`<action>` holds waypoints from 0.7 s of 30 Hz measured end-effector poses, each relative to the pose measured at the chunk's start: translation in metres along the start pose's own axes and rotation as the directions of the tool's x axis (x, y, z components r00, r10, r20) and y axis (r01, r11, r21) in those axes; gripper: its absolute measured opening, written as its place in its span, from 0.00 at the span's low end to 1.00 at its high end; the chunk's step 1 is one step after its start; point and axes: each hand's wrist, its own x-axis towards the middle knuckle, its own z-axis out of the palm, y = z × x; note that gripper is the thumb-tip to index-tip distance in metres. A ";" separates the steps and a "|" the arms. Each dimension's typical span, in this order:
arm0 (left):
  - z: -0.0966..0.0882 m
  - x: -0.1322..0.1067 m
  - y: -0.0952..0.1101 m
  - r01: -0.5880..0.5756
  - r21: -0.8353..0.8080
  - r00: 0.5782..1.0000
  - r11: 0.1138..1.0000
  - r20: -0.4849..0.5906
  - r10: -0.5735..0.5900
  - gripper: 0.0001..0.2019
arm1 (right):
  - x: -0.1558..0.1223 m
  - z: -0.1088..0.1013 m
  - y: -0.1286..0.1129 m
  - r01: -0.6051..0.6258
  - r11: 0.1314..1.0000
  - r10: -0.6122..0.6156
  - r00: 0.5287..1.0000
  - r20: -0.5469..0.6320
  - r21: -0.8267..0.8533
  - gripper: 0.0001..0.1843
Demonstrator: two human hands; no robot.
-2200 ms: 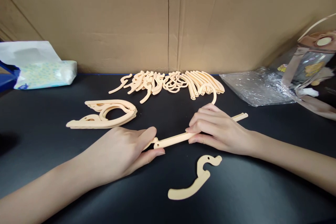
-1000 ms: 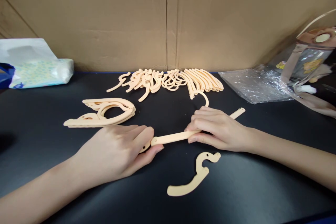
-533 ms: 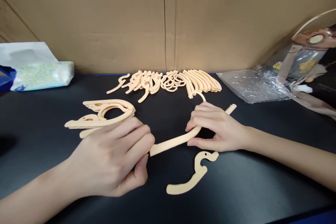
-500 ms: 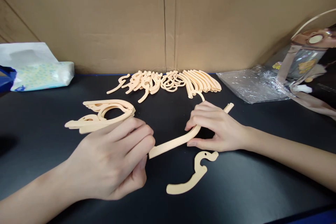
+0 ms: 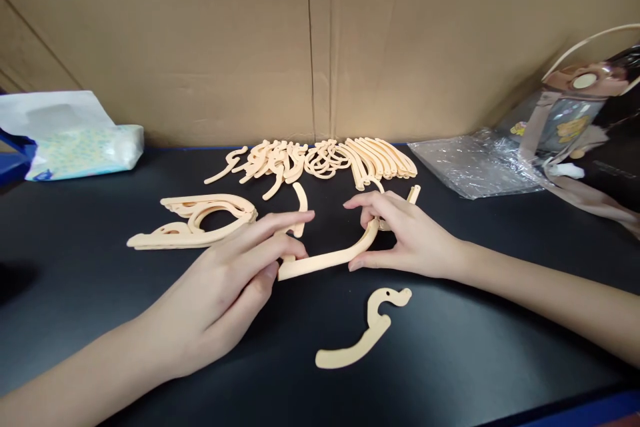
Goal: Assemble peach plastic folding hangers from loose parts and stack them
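While the left hand (image 5: 220, 300) lies over one end of the long arm (image 5: 320, 263), its index finger stretching out above a short curved piece (image 5: 301, 193), the right hand (image 5: 415, 237) sits at the bent end. The right grip appears loosely closed around that bend, thumb below and fingers curled above; whether the left grip grasps the arm's end or merely touches it, one cannot tell. The step in hand seems to be fitting or adjusting the joint at the left end. Any further move there calls for steadying the bend while the two ends are lined up, with care not to twist the slender parts.

The long arm is pale cream, smooth and gently bowed, set above the middle of the black counter (image 5: 450, 347), with the tip of another strip (image 5: 414, 193) showing behind the right hand. A two-part hook (image 5: 367, 342) of the same colour lies apart on the near side, and a stack of joined frames (image 5: 195, 239) rests beyond the left hand
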 end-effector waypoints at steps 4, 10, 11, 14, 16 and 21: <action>0.004 0.000 -0.002 0.021 0.009 1.000 1.000 -0.019 -0.021 0.14 | 0.000 0.001 0.000 0.009 1.000 -0.009 1.000 0.012 -0.021 0.37; 0.015 -0.002 -0.004 -0.063 0.091 0.998 0.994 -0.016 0.065 0.25 | 0.000 0.001 0.000 0.008 1.000 -0.008 0.999 0.043 -0.007 0.38; 0.016 -0.001 -0.004 -0.071 0.098 0.997 0.993 -0.018 0.073 0.27 | 0.000 0.000 0.000 0.007 1.000 -0.007 0.999 0.046 0.002 0.38; 0.017 -0.001 -0.004 -0.080 0.122 0.997 0.989 -0.007 0.082 0.27 | 0.000 0.001 0.000 0.001 1.000 -0.001 0.999 0.049 0.009 0.38; 0.017 -0.001 -0.004 -0.084 0.126 0.996 0.988 0.000 0.085 0.26 | 0.001 0.001 0.000 0.002 1.000 -0.002 0.999 0.052 -0.002 0.38; 0.014 0.000 -0.001 -0.106 0.069 0.994 0.992 0.033 0.104 0.26 | 0.002 0.001 0.001 0.016 0.999 -0.014 0.998 0.056 -0.031 0.43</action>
